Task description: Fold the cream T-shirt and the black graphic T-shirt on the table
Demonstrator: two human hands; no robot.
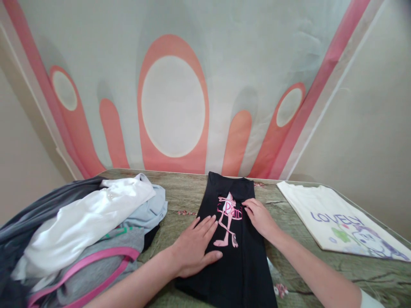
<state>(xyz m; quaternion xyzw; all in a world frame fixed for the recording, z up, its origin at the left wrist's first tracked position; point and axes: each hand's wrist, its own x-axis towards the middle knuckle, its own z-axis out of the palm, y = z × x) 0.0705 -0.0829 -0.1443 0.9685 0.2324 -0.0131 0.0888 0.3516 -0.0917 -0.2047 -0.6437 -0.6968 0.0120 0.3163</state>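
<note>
A black garment with a pink cartoon figure and pink letters on its front lies lengthwise before me, its right part folded inward over the print. My left hand rests flat on its left side, fingers stretched out beside the pink legs. At the upper right of the print, my right hand has its fingers curled together on the cloth and pinches the folded layer. The fingertips of that hand partly cover the edge of the cloth.
To the left is a loose heap of clothes, with a white shirt on top and a grey pink-trimmed garment in front. A cream "LOVELY" shirt lies flat at the right of the wood-patterned table. A printed wall covering rises behind.
</note>
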